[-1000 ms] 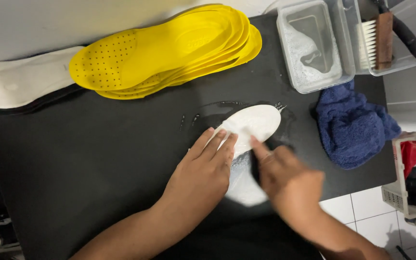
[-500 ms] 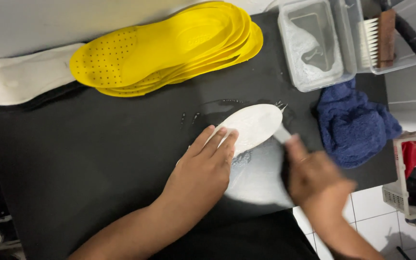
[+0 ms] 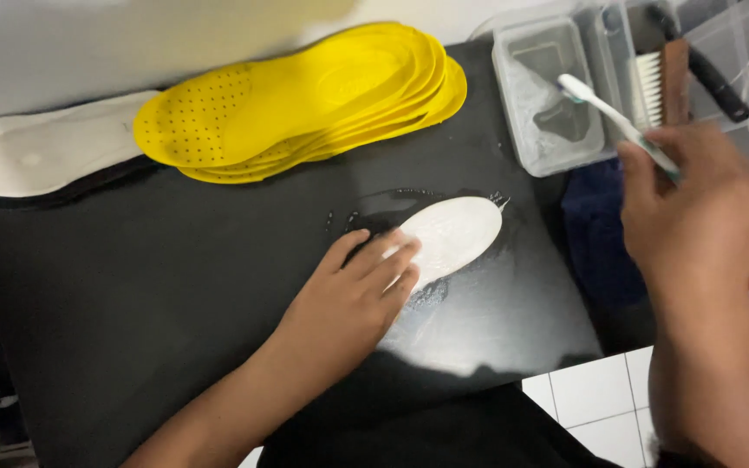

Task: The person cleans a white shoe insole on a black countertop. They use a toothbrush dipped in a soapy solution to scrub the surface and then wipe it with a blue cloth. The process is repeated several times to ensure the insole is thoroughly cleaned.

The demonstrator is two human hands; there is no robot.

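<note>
- The black matte surface (image 3: 175, 286) ends in a front edge at 5 o'clock, where white floor tiles (image 3: 600, 399) show below it.
- A white foam shoe insole (image 3: 454, 234) lies flat near the centre of the surface, its toe pointing to 2 o'clock, with a wet sheen around it.
- The left hand (image 3: 353, 303) lies palm down on the heel end of the white insole, fingers straight and together, forearm running off to 7 o'clock; it presses flat and grips nothing.
- The right hand (image 3: 704, 212) is raised at 3 o'clock, well clear of the surface, its grip closed around a white toothbrush with a green-banded handle (image 3: 613, 117).
- The toothbrush head points to 11 o'clock, over a clear plastic tub of water (image 3: 548, 95).
- A stack of perforated yellow insoles (image 3: 305, 104) lies at 12 o'clock, well apart from the white insole.
- Bare surface lies open at 9 o'clock of the left hand.
- A blue cloth (image 3: 595, 234) sits under the right hand.
</note>
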